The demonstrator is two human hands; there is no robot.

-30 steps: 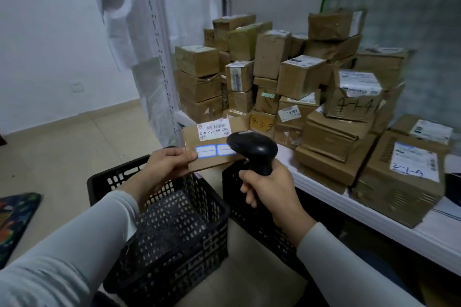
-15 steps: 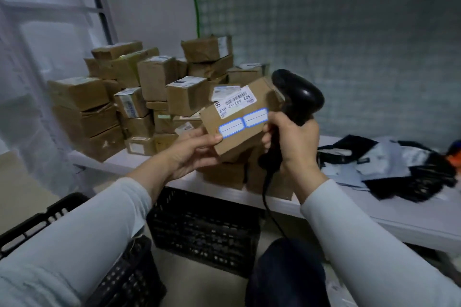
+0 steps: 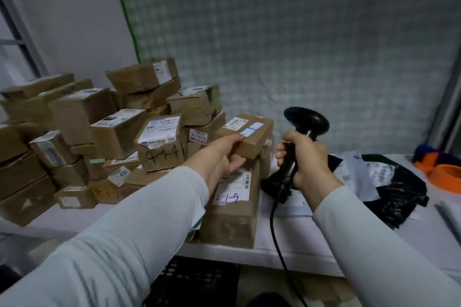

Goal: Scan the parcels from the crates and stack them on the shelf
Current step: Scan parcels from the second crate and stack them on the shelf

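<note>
Since the small cardboard parcel (image 3: 252, 137) is prob. light and stiff, w/ smooth faces, the left hand (image 3: 222, 157) pinches only its near end, over the box pile (image 3: 232, 207) on the shelf (image 3: 287, 239), while the right hand (image 3: 306, 159) is clenched round the scanner (image 3: 305, 119).

Stacked parcels (image 3: 82, 117) fill the left half of the shelf (image 3: 299, 252), back against the wall. A large box (image 3: 232, 217) sits at the front edge, right of the stack. One parcel (image 3: 252, 142) is above that box (gripped by the left hand (image 3: 219, 159)), with the scanner (image 3: 305, 119) just to its right. Bags (image 3: 394, 189) lie further right. A crate (image 3: 199, 279) stands beneath the shelf.
</note>
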